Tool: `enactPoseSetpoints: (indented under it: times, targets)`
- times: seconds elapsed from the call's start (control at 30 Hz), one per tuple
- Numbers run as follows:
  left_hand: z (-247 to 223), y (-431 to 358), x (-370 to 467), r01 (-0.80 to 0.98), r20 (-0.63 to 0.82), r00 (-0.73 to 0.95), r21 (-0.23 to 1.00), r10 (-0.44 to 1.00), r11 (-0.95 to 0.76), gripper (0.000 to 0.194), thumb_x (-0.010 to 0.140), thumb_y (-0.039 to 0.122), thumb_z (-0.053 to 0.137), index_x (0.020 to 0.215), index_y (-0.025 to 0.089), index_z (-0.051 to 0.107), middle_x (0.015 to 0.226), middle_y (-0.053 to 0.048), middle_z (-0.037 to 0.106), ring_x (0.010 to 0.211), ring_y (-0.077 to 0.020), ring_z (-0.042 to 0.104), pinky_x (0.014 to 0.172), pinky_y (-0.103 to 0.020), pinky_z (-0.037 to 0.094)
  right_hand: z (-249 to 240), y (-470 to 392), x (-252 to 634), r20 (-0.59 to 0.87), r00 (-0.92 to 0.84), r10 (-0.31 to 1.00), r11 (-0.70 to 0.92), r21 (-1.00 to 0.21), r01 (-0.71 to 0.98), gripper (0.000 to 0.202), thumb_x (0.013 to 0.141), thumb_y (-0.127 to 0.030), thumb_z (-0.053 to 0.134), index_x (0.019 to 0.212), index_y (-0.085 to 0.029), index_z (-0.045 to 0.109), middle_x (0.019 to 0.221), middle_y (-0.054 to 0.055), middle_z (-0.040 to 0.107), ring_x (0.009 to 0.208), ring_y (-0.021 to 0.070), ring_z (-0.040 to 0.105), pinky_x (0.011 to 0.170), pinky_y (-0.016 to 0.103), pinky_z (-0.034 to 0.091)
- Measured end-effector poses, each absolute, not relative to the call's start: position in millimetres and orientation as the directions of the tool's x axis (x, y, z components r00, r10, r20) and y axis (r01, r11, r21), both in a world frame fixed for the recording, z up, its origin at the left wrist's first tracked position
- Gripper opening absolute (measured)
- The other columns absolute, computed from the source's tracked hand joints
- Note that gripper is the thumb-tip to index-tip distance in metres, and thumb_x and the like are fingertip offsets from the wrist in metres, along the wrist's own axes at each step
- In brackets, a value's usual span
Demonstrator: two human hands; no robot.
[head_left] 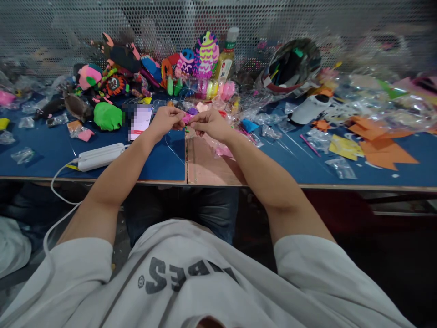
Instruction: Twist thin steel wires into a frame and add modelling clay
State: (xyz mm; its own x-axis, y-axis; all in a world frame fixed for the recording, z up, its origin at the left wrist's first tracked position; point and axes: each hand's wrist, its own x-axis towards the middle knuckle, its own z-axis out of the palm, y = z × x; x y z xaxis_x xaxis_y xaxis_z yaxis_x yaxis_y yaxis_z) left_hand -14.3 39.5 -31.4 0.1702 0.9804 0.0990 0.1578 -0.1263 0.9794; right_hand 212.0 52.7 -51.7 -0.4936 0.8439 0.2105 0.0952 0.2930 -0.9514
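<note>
Between my two hands, above the pale wooden strip of the table, is a small piece of pink clay (187,118). My left hand (169,120) pinches it from the left with closed fingers. From the right, my right hand (209,124) holds it between thumb and fingertips. Small green bits show just under the pink piece. A phone (140,119) with a lit screen lies beside my left hand. Behind the hands, small purple and peach lumps sit among clear wrappers. Pink material in clear plastic (222,149) lies below my right hand.
Clay figures (119,57), a green lump (108,116) and a white power bank (100,157) with a cable are at left. A bottle (226,59) stands behind. At right lie a round container (293,64), orange sheets (384,148) and plastic bags. Perforated metal (164,23) backs the table.
</note>
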Motion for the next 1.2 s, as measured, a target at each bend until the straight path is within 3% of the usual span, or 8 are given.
enactPoseSetpoints:
  times: [0.3,0.57,0.73,0.93,1.2]
  targets:
    - [-29,39,-14,0.215,0.087,0.167,0.969,0.982,-0.122,0.022,0.108,0.018,0.069,0.086,0.015,0.071,0.073,-0.005,0.076,0.059,-0.0113,0.069,0.072,-0.027,0.062,-55,55,211,0.208,-0.532,0.821,0.276,-0.960,0.052,0.029,0.089,-0.031,0.096,0.084,-0.020,0.070,0.067,0.002,0.072,0.058,0.0123,0.062,0.055,0.026,0.052]
    - [-29,36,-16,0.240,0.108,0.214,0.958,0.971,-0.160,0.020,0.106,0.021,0.073,0.087,0.015,0.071,0.072,-0.006,0.077,0.061,-0.0103,0.069,0.072,-0.023,0.063,-58,56,209,0.268,-0.472,0.840,0.362,-0.924,0.121,0.024,0.093,-0.031,0.090,0.090,-0.023,0.068,0.068,0.000,0.070,0.059,0.0151,0.061,0.057,0.031,0.053]
    - [-33,40,-17,0.231,0.112,0.219,0.959,0.969,-0.163,0.026,0.106,0.030,0.076,0.086,0.017,0.067,0.071,-0.006,0.076,0.060,-0.0104,0.069,0.071,-0.023,0.063,-58,54,208,0.420,-0.417,0.806,0.547,-0.796,0.257,0.015,0.094,-0.020,0.080,0.088,-0.024,0.067,0.071,-0.001,0.067,0.062,0.0154,0.057,0.062,0.033,0.046]
    - [-36,43,-17,0.239,0.140,0.231,0.951,0.963,-0.196,0.031,0.109,0.034,0.071,0.083,0.018,0.067,0.070,-0.007,0.075,0.060,-0.0118,0.068,0.068,-0.026,0.062,-55,50,210,0.521,-0.414,0.746,0.666,-0.589,0.458,0.003,0.097,-0.022,0.071,0.096,-0.024,0.072,0.078,0.001,0.069,0.070,0.0184,0.055,0.072,0.036,0.045]
    - [-35,41,-12,0.236,0.111,0.219,0.958,0.969,-0.163,0.032,0.114,0.033,0.064,0.085,0.018,0.066,0.071,-0.007,0.072,0.063,-0.0135,0.069,0.074,-0.028,0.061,-62,53,213,0.635,-0.407,0.657,0.720,-0.367,0.589,0.013,0.101,-0.024,0.063,0.106,-0.021,0.075,0.096,0.009,0.078,0.084,0.0256,0.069,0.081,0.041,0.049]
